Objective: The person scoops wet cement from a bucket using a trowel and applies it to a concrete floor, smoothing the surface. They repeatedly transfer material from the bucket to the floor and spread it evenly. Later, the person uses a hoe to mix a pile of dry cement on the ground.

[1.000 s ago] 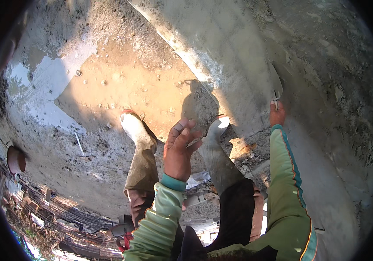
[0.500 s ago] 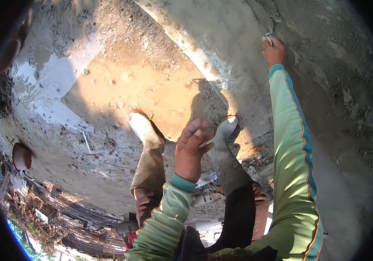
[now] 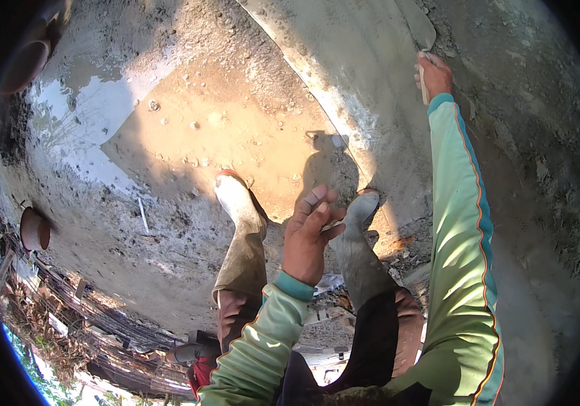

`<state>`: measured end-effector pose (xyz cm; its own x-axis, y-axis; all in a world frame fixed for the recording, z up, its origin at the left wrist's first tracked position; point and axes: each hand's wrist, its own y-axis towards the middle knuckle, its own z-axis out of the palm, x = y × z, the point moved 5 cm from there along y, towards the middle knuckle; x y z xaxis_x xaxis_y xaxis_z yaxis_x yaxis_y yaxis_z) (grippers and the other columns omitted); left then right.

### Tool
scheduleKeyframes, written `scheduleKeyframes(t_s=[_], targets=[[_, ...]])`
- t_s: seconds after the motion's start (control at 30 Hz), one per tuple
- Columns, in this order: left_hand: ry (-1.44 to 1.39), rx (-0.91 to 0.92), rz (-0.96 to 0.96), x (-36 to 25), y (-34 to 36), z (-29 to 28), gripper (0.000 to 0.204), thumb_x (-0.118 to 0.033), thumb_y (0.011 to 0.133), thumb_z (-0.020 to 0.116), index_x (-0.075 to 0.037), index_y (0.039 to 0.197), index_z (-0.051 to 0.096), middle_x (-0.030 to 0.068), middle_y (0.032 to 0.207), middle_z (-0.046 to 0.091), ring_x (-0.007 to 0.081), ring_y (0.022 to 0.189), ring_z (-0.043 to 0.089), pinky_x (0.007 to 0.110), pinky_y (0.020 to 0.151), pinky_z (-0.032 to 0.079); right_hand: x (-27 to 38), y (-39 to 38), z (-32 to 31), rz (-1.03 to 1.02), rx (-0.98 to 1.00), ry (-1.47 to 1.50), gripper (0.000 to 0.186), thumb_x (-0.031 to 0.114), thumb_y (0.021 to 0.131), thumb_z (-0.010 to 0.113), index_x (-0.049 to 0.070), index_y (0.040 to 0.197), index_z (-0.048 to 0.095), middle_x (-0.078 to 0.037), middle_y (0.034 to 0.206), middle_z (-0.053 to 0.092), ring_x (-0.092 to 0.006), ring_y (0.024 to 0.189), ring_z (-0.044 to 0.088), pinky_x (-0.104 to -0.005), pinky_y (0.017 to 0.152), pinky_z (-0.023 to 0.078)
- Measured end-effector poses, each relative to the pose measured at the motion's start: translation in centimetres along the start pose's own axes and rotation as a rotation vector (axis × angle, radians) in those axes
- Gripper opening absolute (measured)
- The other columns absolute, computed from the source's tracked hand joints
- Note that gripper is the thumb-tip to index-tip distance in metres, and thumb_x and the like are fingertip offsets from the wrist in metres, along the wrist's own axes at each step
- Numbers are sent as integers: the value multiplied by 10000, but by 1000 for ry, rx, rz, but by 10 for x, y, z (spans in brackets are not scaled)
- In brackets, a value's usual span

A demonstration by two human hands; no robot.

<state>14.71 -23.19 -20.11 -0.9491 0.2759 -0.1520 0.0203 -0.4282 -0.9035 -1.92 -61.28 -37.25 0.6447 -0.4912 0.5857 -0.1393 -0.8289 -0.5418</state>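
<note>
Nearest, the left hand [image 3: 309, 240], reaching out of a pale green sleeve [image 3: 256, 348], is held up between two pale, mud-stained boots [image 3: 241, 220]; its fingers are loosely bent and slightly apart, and nothing is seen gripped by them. Beyond the boots, a shallow brown muddy puddle [image 3: 235, 145] is bordered on the right by a smooth, damp-looking grey mortar surface [image 3: 371, 74]. Farther out, at the upper right, a trowel with a slim pale handle and a thin grey blade [image 3: 422, 27] is held by the right hand [image 3: 435, 76], whose fingers are clamped around the handle. The blade is placed over the mortar, but whether it is pressed flat cannot be told. The trowel is judged to be light and stiff; its handle could be made slippery by wet mortar, so it is best gripped firmly there, clear of the blade's edge.
</note>
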Motion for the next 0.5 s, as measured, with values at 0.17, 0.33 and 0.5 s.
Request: scheduleKeyframes(t_s=[0.17,0.33,0.5], targets=[[-46,-10,31,-12,-4,-9,544,-296,949,583,-37,1395,412,106,1322,562,240,1084,600,400,902,480,-136,-85,-79,107,-33,135,296,358,907,671,113,1072,649,-25,758,622,-127,546,567,-287,478,467],[-48,7,31,-10,-7,-16,559,-301,951,571,-33,1408,394,115,1344,539,240,1065,597,405,898,478,-213,-189,-62,286,113,236,232,238,861,720,99,1003,599,3,683,544,-118,562,541,-281,464,451],[24,-4,41,-8,-12,-14,565,-304,949,552,-26,1411,384,136,1380,499,244,1060,576,403,902,467,-225,-219,35,308,363,338,195,184,847,698,78,1005,656,-9,776,613,-99,642,567,-268,545,464]])
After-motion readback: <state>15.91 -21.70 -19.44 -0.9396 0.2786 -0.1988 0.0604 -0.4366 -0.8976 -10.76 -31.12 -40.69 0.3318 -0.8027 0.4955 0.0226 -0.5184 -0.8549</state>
